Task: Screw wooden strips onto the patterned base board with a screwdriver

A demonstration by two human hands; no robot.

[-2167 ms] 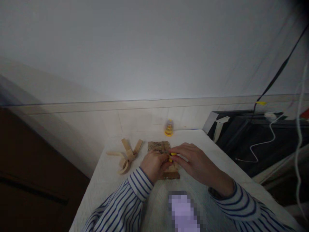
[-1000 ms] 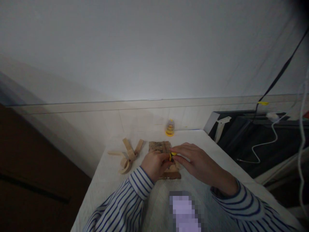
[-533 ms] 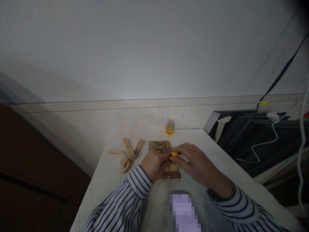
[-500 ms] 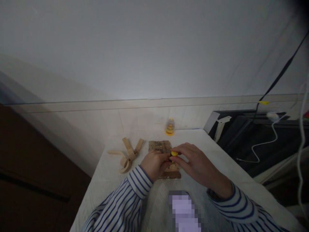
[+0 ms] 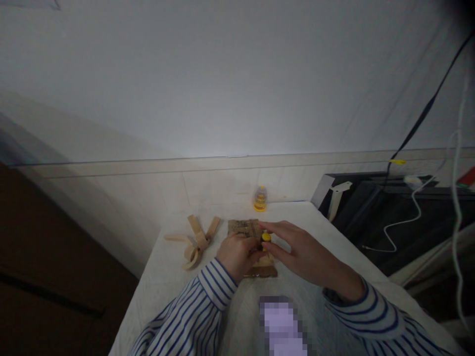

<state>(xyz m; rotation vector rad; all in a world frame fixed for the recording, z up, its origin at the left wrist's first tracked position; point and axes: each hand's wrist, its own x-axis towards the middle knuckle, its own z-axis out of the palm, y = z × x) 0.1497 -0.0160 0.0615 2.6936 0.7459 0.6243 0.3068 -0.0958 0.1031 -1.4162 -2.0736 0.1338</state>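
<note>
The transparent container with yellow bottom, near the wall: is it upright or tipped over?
Upright. The container stands on its yellow base near the far edge of the table, its yellow tip pointing up.

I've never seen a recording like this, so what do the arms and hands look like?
The left sleeve and right sleeve are long and whitish with blue stripes. The left hand and right hand are human and bare, without gloves.
</note>
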